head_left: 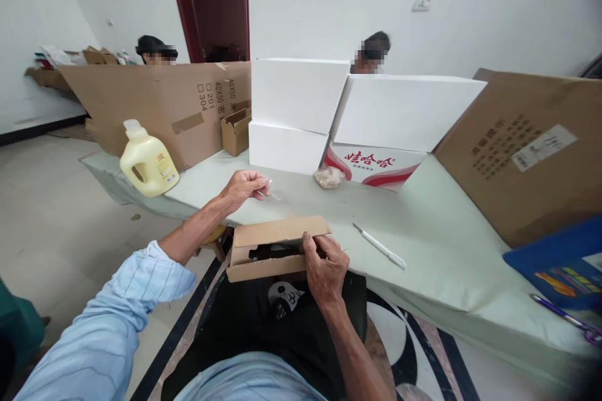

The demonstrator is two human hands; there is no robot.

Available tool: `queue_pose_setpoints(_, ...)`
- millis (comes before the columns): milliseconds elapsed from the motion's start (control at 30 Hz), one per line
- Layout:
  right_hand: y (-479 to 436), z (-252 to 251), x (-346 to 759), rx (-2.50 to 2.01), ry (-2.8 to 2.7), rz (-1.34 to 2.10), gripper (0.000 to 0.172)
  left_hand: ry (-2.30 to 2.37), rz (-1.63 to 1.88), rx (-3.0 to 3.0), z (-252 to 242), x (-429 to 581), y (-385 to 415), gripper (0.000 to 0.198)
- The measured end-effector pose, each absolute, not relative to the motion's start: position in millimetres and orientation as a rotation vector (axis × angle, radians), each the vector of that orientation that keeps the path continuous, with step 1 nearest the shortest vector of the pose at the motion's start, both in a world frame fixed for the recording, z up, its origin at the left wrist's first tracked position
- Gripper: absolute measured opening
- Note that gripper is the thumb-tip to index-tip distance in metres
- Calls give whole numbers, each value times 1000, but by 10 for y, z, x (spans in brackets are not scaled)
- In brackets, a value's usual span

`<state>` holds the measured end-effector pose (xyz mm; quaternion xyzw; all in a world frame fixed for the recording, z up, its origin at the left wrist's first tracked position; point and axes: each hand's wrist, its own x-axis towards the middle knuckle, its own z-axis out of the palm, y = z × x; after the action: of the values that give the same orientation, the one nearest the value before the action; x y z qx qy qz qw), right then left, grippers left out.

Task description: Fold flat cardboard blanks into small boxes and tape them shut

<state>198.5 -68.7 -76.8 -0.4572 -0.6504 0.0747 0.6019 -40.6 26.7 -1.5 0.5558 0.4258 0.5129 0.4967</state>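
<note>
Over the table's near edge, my left hand (pixel 247 189) is closed in a pinch on a small piece of clear plastic (pixel 271 190). My right hand (pixel 325 262) grips the right end of a long, narrow brown cardboard box (pixel 282 230), thumb on top and fingers at its end. The box is tilted above my lap, its long side partly open; something dark shows inside but cannot be made out. A clear bag with pale contents (pixel 330 177) lies on the table beyond the box. To the right of my right hand lies a white pen-like tool (pixel 380 246).
White boxes (pixel 297 94) stand stacked at the back, flanked by large brown cartons (pixel 527 150). A yellow jug (pixel 148 160) and small open carton (pixel 236 131) are on the left. On the right are a blue container (pixel 559 263) and purple pen (pixel 559 313). Two people sit beyond.
</note>
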Motion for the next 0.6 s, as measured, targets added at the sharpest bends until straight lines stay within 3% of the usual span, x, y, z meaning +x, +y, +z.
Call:
queue_pose_setpoints(233,-781,-728,2094,-1035,-1449,195,39,1149,1158,1527,-48,-228,895,51)
queue_pose_setpoints(600,-871,-675,2449,-995,-1345,257,24,1354,1072,2144,-160,856,2229,23)
